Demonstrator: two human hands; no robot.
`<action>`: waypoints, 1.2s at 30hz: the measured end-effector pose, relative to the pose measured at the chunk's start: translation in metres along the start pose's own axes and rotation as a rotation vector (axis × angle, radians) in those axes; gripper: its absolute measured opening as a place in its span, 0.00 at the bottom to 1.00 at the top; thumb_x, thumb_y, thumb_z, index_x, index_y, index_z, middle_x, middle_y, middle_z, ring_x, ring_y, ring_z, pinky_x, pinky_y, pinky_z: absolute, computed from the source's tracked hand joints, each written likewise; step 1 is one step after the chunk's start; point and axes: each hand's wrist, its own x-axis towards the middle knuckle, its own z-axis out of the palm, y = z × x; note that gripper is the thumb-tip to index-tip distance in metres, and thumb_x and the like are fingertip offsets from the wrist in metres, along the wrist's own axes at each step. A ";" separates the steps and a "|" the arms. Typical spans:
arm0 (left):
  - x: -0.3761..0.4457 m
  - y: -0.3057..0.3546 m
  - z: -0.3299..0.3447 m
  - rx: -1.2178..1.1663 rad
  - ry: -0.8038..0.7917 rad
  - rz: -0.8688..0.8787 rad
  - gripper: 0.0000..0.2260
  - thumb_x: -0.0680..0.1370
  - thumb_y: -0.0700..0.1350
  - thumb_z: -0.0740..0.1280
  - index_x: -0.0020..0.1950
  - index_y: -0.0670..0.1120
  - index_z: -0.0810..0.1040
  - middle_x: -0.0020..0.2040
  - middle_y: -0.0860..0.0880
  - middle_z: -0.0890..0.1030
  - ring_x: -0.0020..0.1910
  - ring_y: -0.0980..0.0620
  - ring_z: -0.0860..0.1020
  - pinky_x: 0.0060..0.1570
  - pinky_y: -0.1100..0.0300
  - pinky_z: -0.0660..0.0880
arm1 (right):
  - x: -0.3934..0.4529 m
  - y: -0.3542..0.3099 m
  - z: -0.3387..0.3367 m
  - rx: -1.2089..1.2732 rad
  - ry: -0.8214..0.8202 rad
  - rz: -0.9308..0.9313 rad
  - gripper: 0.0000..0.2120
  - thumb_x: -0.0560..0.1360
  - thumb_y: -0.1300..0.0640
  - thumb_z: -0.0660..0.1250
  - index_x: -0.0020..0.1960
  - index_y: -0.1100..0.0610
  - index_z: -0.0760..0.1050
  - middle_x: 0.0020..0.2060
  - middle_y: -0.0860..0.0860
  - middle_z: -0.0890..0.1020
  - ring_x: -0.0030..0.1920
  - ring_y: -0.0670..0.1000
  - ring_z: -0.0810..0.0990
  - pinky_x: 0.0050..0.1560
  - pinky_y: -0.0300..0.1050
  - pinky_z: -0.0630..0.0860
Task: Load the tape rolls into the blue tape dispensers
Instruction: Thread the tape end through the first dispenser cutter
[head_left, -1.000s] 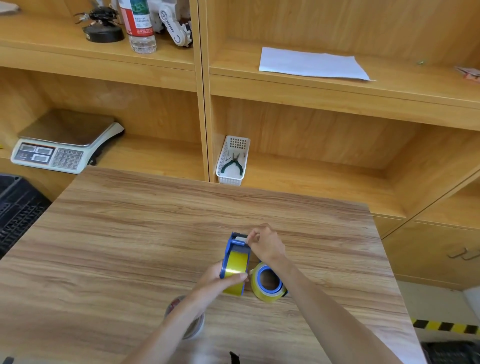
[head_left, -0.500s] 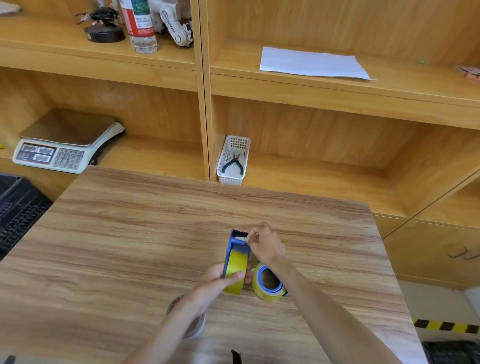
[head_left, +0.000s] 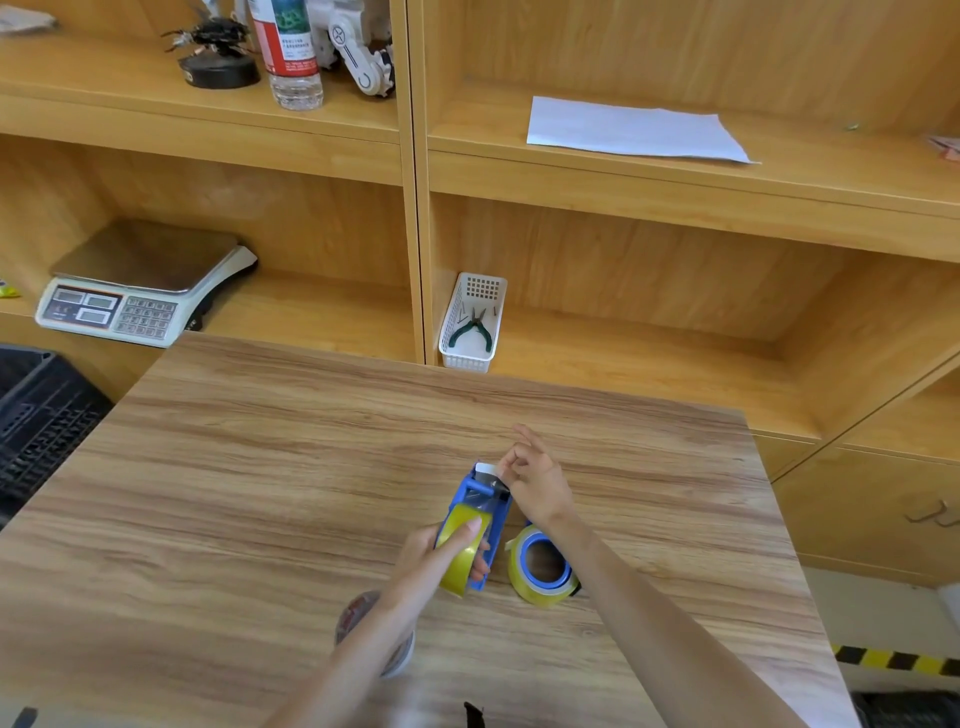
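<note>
Blue tape dispenser (head_left: 480, 512) sits in my left hand (head_left: 436, 558), fingers curled round its body and thumb pressed along the yellow tape roll (head_left: 462, 545) seated in it. My right hand (head_left: 535, 480) is at its 1 o'clock end, fingers loosely spread. At the dispenser's 4 o'clock, a second yellow roll (head_left: 543, 566) stands on the wooden table (head_left: 260, 493).

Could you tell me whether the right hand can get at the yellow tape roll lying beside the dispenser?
Probably yes: the yellow tape roll lies uncovered on the table, just by the wrist of the right hand, with nothing between them.
</note>
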 end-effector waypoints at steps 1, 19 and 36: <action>-0.001 -0.001 0.001 0.007 -0.019 -0.010 0.16 0.79 0.48 0.70 0.46 0.34 0.83 0.35 0.41 0.85 0.35 0.48 0.83 0.36 0.61 0.79 | 0.000 0.001 0.000 -0.016 0.014 0.014 0.11 0.74 0.61 0.68 0.36 0.48 0.74 0.64 0.34 0.65 0.53 0.42 0.76 0.41 0.37 0.72; -0.005 -0.005 0.007 -0.004 -0.030 -0.016 0.22 0.77 0.60 0.67 0.43 0.41 0.86 0.34 0.42 0.84 0.36 0.47 0.82 0.46 0.55 0.78 | 0.005 -0.006 -0.006 -0.131 0.036 0.228 0.05 0.74 0.56 0.62 0.43 0.49 0.76 0.36 0.46 0.81 0.42 0.52 0.80 0.38 0.46 0.75; -0.013 -0.003 -0.011 0.044 -0.471 -0.009 0.16 0.80 0.39 0.66 0.68 0.41 0.74 0.62 0.43 0.83 0.64 0.45 0.79 0.57 0.56 0.78 | 0.018 -0.010 -0.019 -0.187 0.040 0.318 0.07 0.74 0.57 0.63 0.45 0.51 0.79 0.41 0.48 0.83 0.43 0.51 0.78 0.41 0.42 0.72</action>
